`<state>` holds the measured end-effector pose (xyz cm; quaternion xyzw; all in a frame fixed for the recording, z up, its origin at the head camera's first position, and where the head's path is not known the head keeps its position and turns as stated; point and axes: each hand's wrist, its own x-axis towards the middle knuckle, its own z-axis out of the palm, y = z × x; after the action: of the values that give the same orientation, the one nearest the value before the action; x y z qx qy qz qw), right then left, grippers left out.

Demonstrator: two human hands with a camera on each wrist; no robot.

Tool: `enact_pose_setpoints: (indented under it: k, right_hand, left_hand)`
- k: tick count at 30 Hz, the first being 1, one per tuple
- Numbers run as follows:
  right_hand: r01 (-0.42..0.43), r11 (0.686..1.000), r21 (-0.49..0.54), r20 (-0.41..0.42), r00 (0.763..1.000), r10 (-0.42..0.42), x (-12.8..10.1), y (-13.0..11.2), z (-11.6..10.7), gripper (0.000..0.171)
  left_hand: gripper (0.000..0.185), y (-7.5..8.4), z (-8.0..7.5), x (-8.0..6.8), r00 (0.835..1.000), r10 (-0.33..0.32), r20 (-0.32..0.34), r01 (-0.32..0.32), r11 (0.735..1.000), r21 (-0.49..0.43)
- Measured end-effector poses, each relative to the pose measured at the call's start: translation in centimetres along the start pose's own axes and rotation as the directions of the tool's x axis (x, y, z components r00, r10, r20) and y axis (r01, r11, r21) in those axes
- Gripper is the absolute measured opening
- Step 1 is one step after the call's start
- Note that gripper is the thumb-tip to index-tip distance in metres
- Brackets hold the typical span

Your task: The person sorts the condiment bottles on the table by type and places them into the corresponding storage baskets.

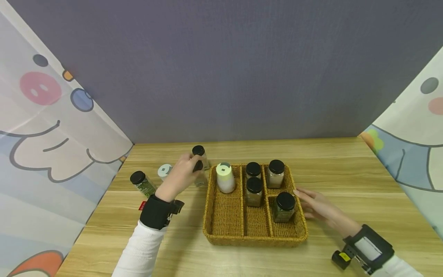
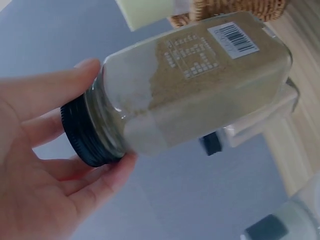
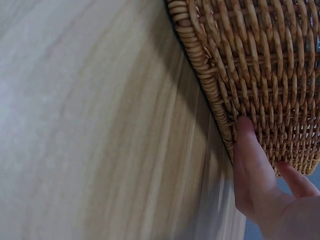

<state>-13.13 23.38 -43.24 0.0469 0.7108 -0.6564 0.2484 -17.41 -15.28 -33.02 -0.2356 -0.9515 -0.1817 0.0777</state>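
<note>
Nearest the camera, the right hand (image 1: 320,208) lies on the bench (image 1: 346,169) with straight, relaxed fingers touching the wicker basket's (image 1: 254,240) right wall. Left of the basket, the left hand (image 1: 180,176) curls its grip around a clear glass jar (image 2: 200,85) with a black screw lid, tan powder inside, and a barcode label, held tilted above the bench.

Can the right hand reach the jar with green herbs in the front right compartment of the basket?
Probably yes. The right hand rests against the outer wall of the basket, right beside that green herb jar, and nothing stands between them except the low rim.
</note>
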Motion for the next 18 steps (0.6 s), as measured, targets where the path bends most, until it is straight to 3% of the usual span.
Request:
enact_pose_setpoints:
  k: [9,18]
  right_hand:
    - [-0.004,1.000,0.012,-0.001,1.000,0.004,0.0,-0.1,0.1,0.075]
    - [-0.001,1.000,-0.001,-0.004,1.000,0.001,0.0,-0.1,0.0,0.075]
  left_hand:
    - [0.036,1.1,-0.9,0.0,1.000,0.004,0.018,-0.004,1.000,0.019]
    - [0.034,2.0,-1.7,-0.2,0.998,0.054,-0.025,-0.053,0.998,0.035]
